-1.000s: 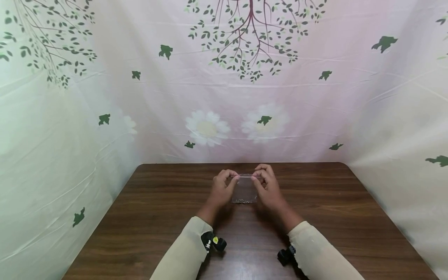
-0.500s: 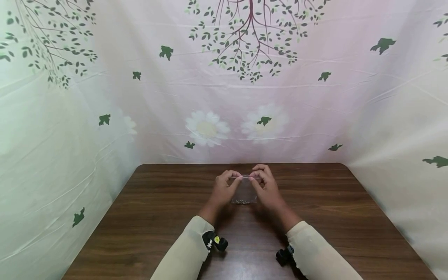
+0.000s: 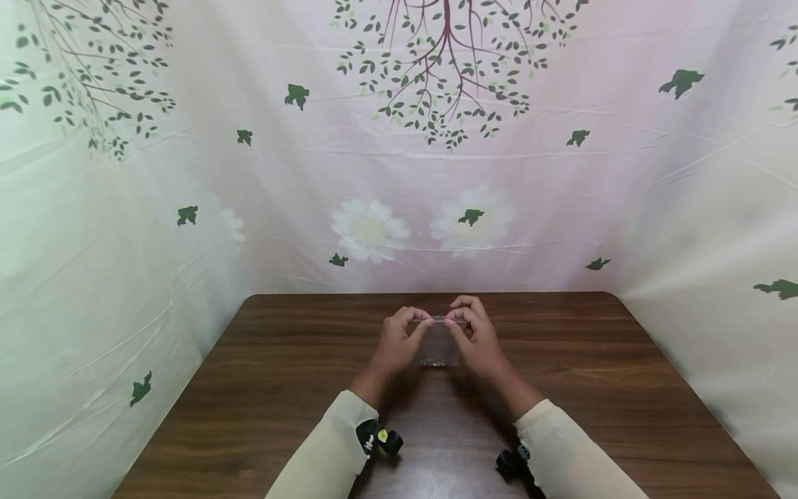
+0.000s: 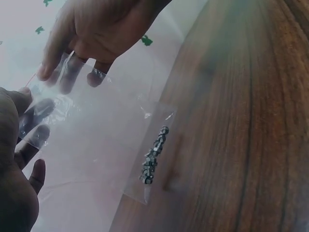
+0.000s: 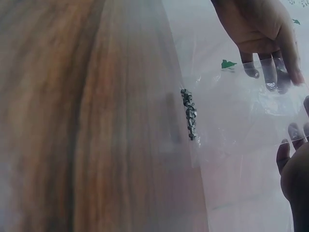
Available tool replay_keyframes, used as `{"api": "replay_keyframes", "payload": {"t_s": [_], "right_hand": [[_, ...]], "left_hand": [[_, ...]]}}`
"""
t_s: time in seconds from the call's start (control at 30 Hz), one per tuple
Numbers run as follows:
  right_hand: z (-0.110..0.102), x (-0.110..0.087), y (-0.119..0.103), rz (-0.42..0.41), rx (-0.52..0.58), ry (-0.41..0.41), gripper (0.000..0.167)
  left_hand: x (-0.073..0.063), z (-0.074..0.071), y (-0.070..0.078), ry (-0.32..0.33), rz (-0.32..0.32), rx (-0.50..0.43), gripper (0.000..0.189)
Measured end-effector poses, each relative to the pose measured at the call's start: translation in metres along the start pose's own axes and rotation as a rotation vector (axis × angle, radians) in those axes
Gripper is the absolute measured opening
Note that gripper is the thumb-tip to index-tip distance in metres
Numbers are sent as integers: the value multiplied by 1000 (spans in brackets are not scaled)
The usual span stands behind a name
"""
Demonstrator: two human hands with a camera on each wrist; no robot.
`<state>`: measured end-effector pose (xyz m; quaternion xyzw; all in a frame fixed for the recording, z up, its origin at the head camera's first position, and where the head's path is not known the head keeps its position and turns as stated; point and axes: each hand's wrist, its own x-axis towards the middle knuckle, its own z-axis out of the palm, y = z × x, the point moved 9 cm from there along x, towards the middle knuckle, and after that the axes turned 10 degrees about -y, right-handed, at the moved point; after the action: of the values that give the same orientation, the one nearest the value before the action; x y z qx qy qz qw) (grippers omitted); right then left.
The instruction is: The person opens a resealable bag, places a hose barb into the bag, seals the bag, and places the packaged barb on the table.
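A clear plastic zip bag (image 3: 438, 344) hangs upright between both hands over the middle of the table. Small shiny metal pieces, like nuts, (image 4: 153, 157) lie in a row along its bottom seam. My left hand (image 3: 396, 339) pinches the bag's top edge between thumb and forefinger, left of centre. On the other side my right hand (image 3: 479, 339) pinches the same edge, its thumb close to the left one. In the left wrist view a thin red line shows at the bag's mouth, and other fingers of both hands lie behind the clear film.
The dark wood-grain table (image 3: 280, 388) extends around both arms. Behind it and at the sides hangs a pale cloth (image 3: 399, 173) printed with leaves, birds and daisies. Black wrist cameras (image 3: 389, 441) sit on both cuffs.
Both hands have slid inward along the bag's top edge, so thumbs are closer together than a second ago. The bag stays in nearly the same place.
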<state>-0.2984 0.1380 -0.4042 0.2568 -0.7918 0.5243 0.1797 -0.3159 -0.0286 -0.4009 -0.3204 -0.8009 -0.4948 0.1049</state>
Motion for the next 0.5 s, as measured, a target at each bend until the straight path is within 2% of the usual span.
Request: {"api": "replay_keyframes", "payload": {"t_s": [0.13, 0.33, 0.4, 0.5], "right_hand": [[-2, -2, -2, 4, -1, -10, 7], [-1, -3, 1, 21, -12, -30, 5], [-2, -3, 4, 28, -4, -30, 13], [-6, -4, 13, 65, -8, -10, 35]], "left_hand": [[-3, 0, 3, -10, 9, -6, 9], [-4, 2, -3, -56, -42, -47, 13], [-5, 2, -5, -62, -54, -53, 21], [-7, -1, -9, -46, -49, -44, 41]]}}
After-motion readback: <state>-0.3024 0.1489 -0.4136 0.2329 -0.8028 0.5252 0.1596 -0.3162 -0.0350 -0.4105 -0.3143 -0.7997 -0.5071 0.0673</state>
